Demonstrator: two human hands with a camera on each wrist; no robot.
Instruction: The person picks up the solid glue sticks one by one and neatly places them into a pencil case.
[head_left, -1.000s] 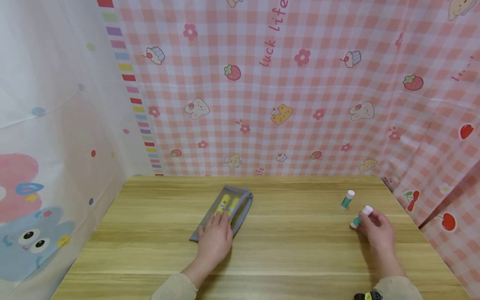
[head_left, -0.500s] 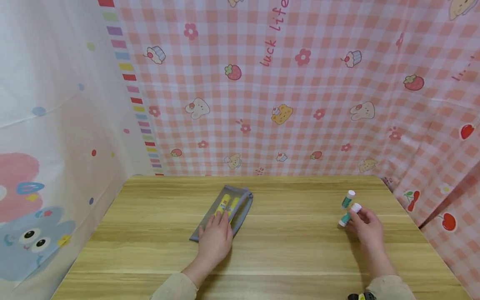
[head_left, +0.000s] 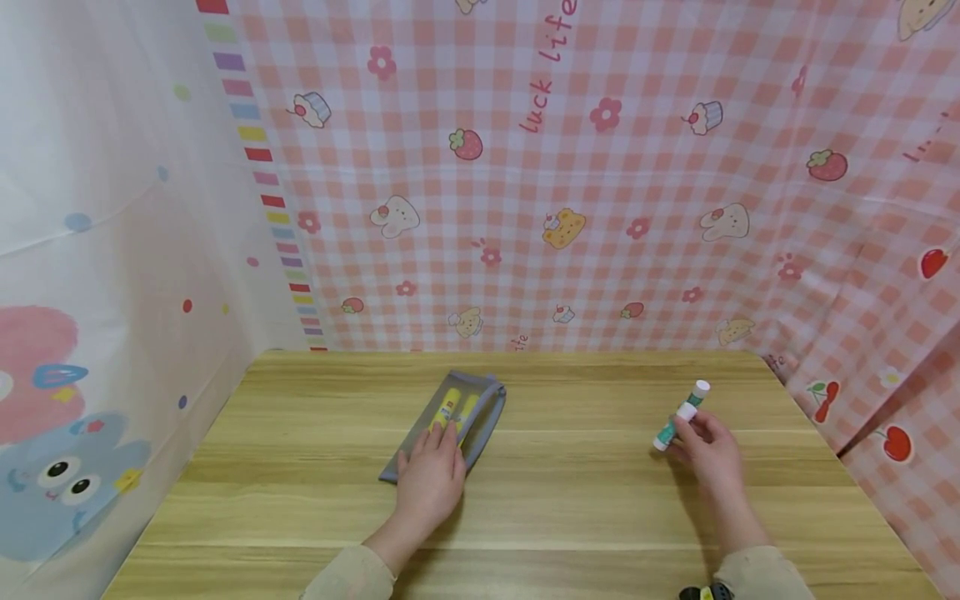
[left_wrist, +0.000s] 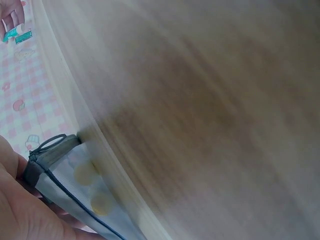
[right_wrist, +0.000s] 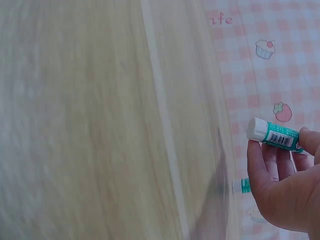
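Glue stick pinched in right grip
Near the far edge of the surface, a mesh pouch is touched by the left grip, fingers extended.

Bare tabletop between pouch and held tube; second tube just behind, blocking far side.

Head view: from above, facing forward and down, farthest away; takes in table, left hand, right hand and checked cloth behind. Left wrist view: very near left hand, tilted, looking across table. Right wrist view: close to right hand, turned sideways. All three share right hand with glue stick.
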